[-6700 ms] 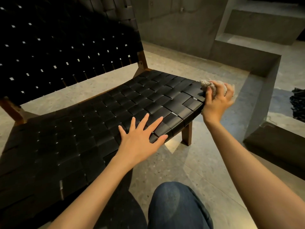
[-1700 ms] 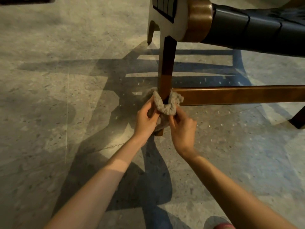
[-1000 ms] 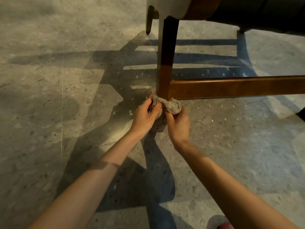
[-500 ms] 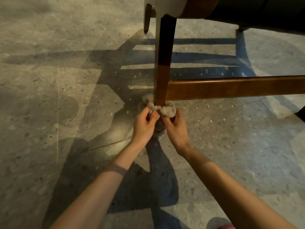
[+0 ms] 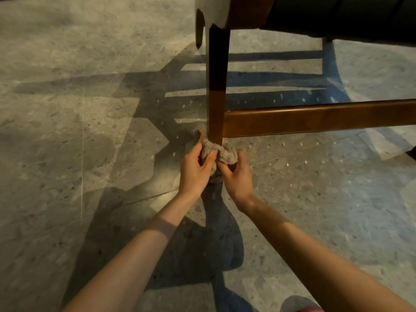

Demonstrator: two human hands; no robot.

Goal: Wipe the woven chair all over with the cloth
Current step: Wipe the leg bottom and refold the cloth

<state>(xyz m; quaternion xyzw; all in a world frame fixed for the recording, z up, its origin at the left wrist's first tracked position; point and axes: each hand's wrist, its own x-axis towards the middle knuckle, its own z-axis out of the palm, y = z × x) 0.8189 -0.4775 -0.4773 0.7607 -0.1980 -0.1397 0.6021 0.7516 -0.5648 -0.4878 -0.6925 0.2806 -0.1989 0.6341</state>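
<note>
Nearest: left hand (image 5: pixel 194 170) and right hand (image 5: pixel 238 176), both clenched on the grey cloth (image 5: pixel 225 154), pinching it from either side. Cloth wrapped round the foot of the chair's wooden leg (image 5: pixel 216 97), just below its joint with the wooden rail (image 5: pixel 315 119). Open terrazzo floor (image 5: pixel 90 154) left of the leg; rightward, room only under the rail. Farthest, along the top edge, the dark woven seat (image 5: pixel 337 16).

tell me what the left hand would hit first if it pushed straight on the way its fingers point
The cloth that the left hand now grips, and right behind it, as far as depth shows, the lower chair leg that the cloth wraps.
</note>
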